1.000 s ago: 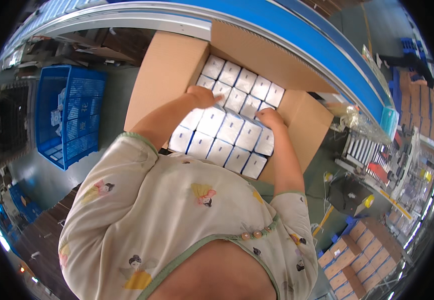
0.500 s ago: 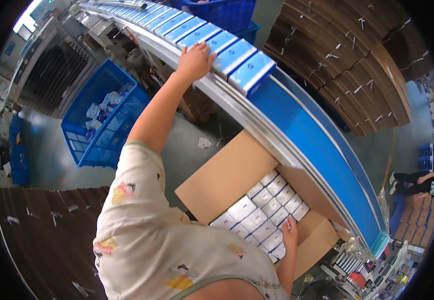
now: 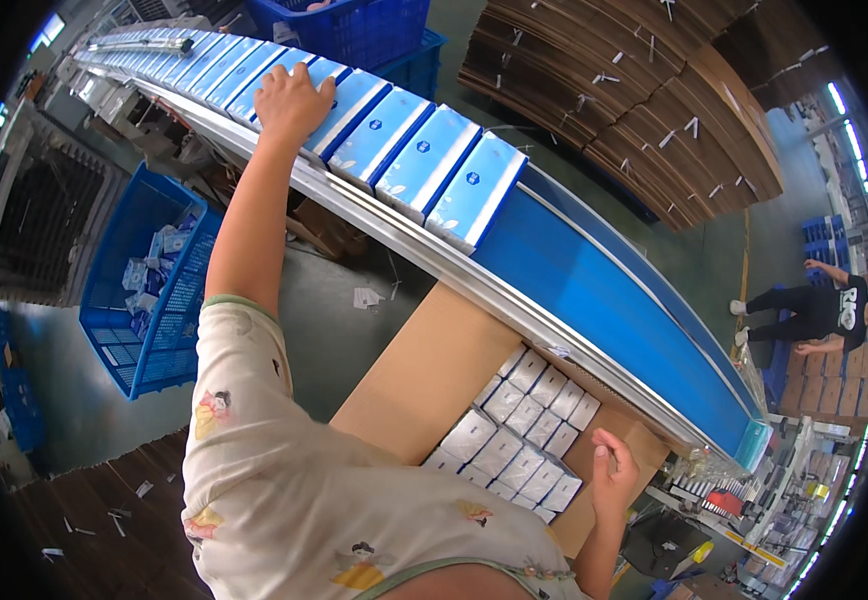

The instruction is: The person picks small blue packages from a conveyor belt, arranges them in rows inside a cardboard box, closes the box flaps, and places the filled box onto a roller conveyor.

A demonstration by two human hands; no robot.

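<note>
A row of blue-and-white tissue packs (image 3: 384, 135) lies side by side on the blue conveyor belt (image 3: 594, 290). My left hand (image 3: 294, 103) rests on top of the row with its fingers spread, touching the packs and gripping none. Below the belt's near edge stands an open cardboard carton (image 3: 424, 360), one flap raised toward the left. Inside it, several white-and-blue packs (image 3: 514, 440) sit end-up in tight rows. Over the carton's right side hovers my right hand (image 3: 612, 475), apart from the packs, thumb and fingers parted, holding nothing I can see.
To the left a blue basket (image 3: 144, 290) holds loose packs. Stacked flat cardboard (image 3: 624, 100) stands beyond the belt, with more cardboard (image 3: 124, 515) at lower left. Blue crates (image 3: 354, 30) are behind the packs. Another person (image 3: 814, 310) stands at the far right.
The view has shifted, and the packs on the belt now appear farther left. My right hand has lifted off the packs in the carton. My left hand stays on the row.
</note>
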